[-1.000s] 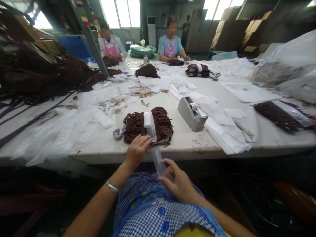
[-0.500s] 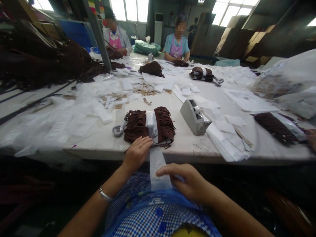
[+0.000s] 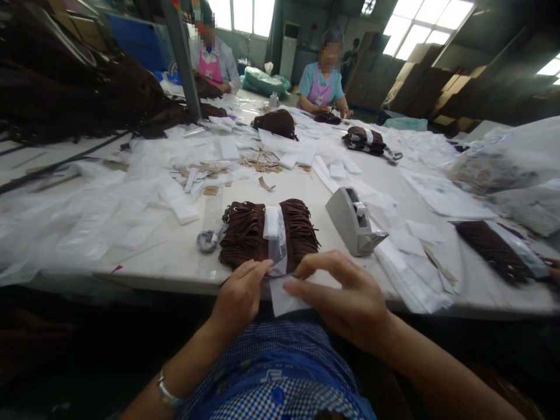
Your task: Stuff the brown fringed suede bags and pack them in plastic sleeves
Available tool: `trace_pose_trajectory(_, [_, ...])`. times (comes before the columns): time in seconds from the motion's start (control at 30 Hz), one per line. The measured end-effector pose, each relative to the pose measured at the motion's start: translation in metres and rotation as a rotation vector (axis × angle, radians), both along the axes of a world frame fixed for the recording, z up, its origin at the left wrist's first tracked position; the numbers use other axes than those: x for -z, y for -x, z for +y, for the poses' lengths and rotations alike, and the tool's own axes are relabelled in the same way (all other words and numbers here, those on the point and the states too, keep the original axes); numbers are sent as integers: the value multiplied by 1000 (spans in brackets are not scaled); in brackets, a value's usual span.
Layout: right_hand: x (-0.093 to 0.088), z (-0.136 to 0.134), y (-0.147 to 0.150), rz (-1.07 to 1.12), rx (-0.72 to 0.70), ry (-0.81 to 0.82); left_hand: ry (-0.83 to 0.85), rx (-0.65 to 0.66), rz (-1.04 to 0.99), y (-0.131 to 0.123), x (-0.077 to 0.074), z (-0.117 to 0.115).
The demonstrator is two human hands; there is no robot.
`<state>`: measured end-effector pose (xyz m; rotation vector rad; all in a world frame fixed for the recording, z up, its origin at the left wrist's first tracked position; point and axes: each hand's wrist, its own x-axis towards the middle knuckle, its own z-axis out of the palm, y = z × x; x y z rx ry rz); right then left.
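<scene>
Brown fringed suede bundle [image 3: 247, 233]; left hand [image 3: 238, 297] and right hand [image 3: 350, 300] pinch its white strip [image 3: 283, 300].

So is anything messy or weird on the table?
Yes, a bit messy. White slips and brown scraps lie scattered across the table beyond the fringed bag. The strip round the bag hangs off the table edge, held by the right hand, left hand beside it. Nothing looks broken or spilled.

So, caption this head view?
Left hand and right hand hold a white translucent strip wrapped round a brown fringed suede bag.
</scene>
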<state>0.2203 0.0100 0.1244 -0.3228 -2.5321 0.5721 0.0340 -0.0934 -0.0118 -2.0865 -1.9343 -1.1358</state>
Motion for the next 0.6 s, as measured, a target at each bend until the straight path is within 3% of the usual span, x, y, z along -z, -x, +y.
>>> trace_pose_trajectory(0.13, [18,40,34,150,18,293,21,-40,-94,-1,-4,3])
trace_pose_trajectory(0.27, [48,79,75,262,110,454,26,-83,-146,-4,-5,6])
trace_pose_trajectory(0.4, [73,103,99,203,210,359,-4,-147,-160,-6,-4,9])
trace_pose_trajectory(0.5, [86,111,104,113,298,252,-56,-178,-147,-5,-2,14])
trace_pose_trajectory(0.6, [96,114,104,81,350,251,-77,-204,-110,-4,-2,22])
